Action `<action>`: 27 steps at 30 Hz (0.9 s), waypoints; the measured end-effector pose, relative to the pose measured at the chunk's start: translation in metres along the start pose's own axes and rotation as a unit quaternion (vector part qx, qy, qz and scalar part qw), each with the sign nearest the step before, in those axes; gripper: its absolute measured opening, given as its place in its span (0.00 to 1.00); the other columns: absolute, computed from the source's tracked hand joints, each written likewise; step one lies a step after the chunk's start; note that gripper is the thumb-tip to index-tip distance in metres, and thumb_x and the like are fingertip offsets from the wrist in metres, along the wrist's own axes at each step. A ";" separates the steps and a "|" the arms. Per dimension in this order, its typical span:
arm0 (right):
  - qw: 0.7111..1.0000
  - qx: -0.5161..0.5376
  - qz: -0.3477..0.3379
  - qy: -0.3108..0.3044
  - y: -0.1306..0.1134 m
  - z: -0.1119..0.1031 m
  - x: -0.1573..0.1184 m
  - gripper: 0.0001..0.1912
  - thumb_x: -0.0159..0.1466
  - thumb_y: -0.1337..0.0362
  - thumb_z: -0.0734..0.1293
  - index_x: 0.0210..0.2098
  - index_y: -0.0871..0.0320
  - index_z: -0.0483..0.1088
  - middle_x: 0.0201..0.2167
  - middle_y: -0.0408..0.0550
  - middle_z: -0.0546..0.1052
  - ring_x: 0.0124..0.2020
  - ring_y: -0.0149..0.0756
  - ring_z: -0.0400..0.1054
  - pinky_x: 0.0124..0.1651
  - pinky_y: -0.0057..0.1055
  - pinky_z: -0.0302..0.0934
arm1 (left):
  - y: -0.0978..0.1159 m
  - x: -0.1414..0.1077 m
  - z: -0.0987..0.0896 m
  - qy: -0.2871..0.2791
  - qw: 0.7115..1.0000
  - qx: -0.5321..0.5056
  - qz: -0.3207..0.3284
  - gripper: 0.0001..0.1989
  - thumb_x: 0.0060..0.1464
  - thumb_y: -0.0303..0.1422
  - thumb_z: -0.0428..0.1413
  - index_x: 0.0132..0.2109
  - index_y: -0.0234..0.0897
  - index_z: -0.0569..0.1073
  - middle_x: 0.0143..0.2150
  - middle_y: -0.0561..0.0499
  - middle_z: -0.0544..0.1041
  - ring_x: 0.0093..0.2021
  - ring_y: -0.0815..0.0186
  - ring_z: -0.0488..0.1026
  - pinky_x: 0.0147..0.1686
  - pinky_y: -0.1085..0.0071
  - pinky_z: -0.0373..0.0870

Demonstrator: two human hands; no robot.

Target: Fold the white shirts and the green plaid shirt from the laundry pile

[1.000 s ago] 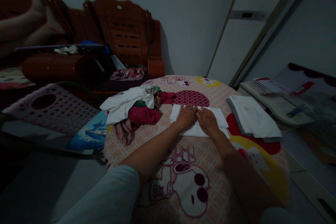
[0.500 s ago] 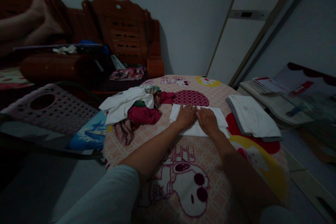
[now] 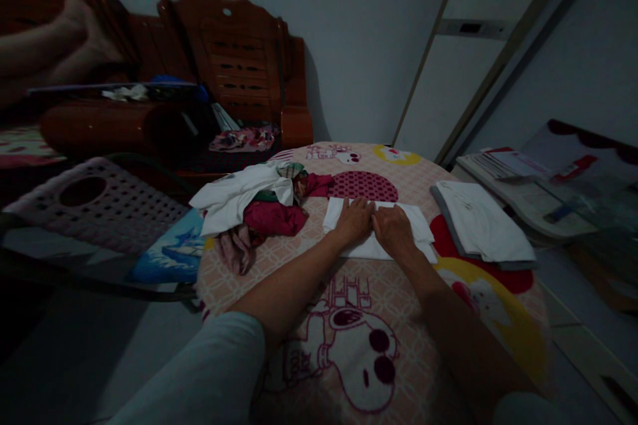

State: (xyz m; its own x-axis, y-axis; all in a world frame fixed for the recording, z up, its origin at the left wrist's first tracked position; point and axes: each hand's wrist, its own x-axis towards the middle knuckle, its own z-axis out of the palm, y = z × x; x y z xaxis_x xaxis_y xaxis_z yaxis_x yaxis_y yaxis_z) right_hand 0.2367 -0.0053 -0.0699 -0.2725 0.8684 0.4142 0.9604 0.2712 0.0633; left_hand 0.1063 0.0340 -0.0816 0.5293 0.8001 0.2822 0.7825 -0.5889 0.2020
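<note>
A white garment [image 3: 369, 250], folded into a flat strip, lies crosswise on the round table [image 3: 309, 265] with its patterned cloth. My left hand [image 3: 355, 220] rests on its middle, fingers spread over the fabric. Beside it, nearly touching at the fingertips, my right hand [image 3: 393, 229] is on the same garment with its fingers curled in; whether they pinch fabric is too dark to tell. Left of my hands sits a loose heap with a white cloth [image 3: 239, 196] and a dark red cloth [image 3: 276, 216]. A folded white and grey stack [image 3: 486, 222] lies to the right.
A wooden sofa [image 3: 234, 66] stands behind at the left, with another person's bare feet [image 3: 84, 26] on it. A woven chair [image 3: 124, 212] is at the table's left. Papers [image 3: 503, 163] lie on a side surface at the right.
The fingers of my right hand have curled in slightly on the white garment. My left hand has stayed in nearly the same place.
</note>
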 end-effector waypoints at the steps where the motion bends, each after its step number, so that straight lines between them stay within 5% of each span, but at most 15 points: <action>1: 1.000 0.000 -0.001 0.002 0.000 0.000 0.000 0.16 0.70 0.66 0.57 0.44 0.65 0.75 0.45 0.60 0.79 0.47 0.45 0.70 0.63 0.42 0.49 | 0.001 0.000 0.000 0.001 1.000 -0.001 0.000 0.21 0.65 0.33 0.46 0.63 0.35 0.64 0.63 0.39 0.68 0.66 0.54 0.61 0.66 0.46 0.51; 4: 1.000 0.004 0.000 0.007 0.002 0.001 0.000 0.16 0.70 0.65 0.56 0.43 0.64 0.75 0.45 0.59 0.79 0.47 0.44 0.70 0.63 0.41 0.49 | -0.003 0.005 -0.008 -0.006 1.000 -0.012 0.003 0.21 0.64 0.33 0.48 0.62 0.35 0.66 0.62 0.39 0.70 0.65 0.54 0.63 0.65 0.47 0.54; 7: 1.000 0.017 0.015 0.015 0.008 0.003 -0.002 0.16 0.71 0.65 0.56 0.42 0.62 0.75 0.45 0.58 0.79 0.47 0.43 0.70 0.62 0.40 0.50 | -0.022 0.016 -0.026 -0.037 0.997 -0.061 0.007 0.18 0.62 0.33 0.52 0.58 0.35 0.71 0.58 0.42 0.74 0.60 0.58 0.69 0.62 0.58 0.63; 11: 0.998 0.022 0.042 0.030 0.019 0.006 -0.005 0.16 0.71 0.65 0.56 0.42 0.61 0.74 0.45 0.57 0.79 0.46 0.43 0.70 0.60 0.39 0.52 | -0.060 0.022 -0.043 0.072 0.992 -0.074 -0.077 0.18 0.63 0.32 0.50 0.58 0.34 0.71 0.59 0.43 0.74 0.59 0.60 0.71 0.61 0.64 0.65; 14: 0.997 0.022 0.067 0.033 0.026 0.005 -0.005 0.17 0.71 0.65 0.55 0.42 0.62 0.74 0.44 0.57 0.79 0.44 0.43 0.70 0.57 0.37 0.55 | -0.079 0.015 -0.034 0.063 0.988 -0.042 -0.135 0.16 0.62 0.32 0.51 0.55 0.33 0.74 0.55 0.42 0.77 0.55 0.59 0.74 0.57 0.65 0.68; 19: 0.995 0.023 0.101 0.004 0.035 0.002 0.000 0.17 0.71 0.66 0.54 0.44 0.63 0.74 0.44 0.57 0.79 0.45 0.43 0.70 0.52 0.35 0.58 | -0.089 0.009 -0.013 0.031 0.993 -0.038 -0.108 0.15 0.63 0.33 0.51 0.52 0.33 0.75 0.53 0.42 0.78 0.54 0.59 0.74 0.57 0.65 0.68; 27: 0.987 0.052 0.075 -0.132 0.047 0.008 0.036 0.17 0.70 0.67 0.55 0.46 0.64 0.73 0.48 0.60 0.78 0.50 0.44 0.69 0.55 0.37 0.56 | -0.099 0.014 -0.008 0.037 0.993 -0.064 -0.095 0.14 0.62 0.32 0.51 0.50 0.33 0.77 0.51 0.42 0.79 0.53 0.59 0.75 0.56 0.65 0.68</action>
State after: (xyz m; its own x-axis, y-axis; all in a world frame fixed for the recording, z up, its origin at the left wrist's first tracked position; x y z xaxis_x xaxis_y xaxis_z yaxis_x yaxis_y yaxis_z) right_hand 0.2713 0.0420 -0.0591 -0.1463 0.9763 0.1596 0.9838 0.1606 -0.0802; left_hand 0.0339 0.1022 -0.0905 0.3466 0.8906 0.2946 0.8151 -0.4413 0.3752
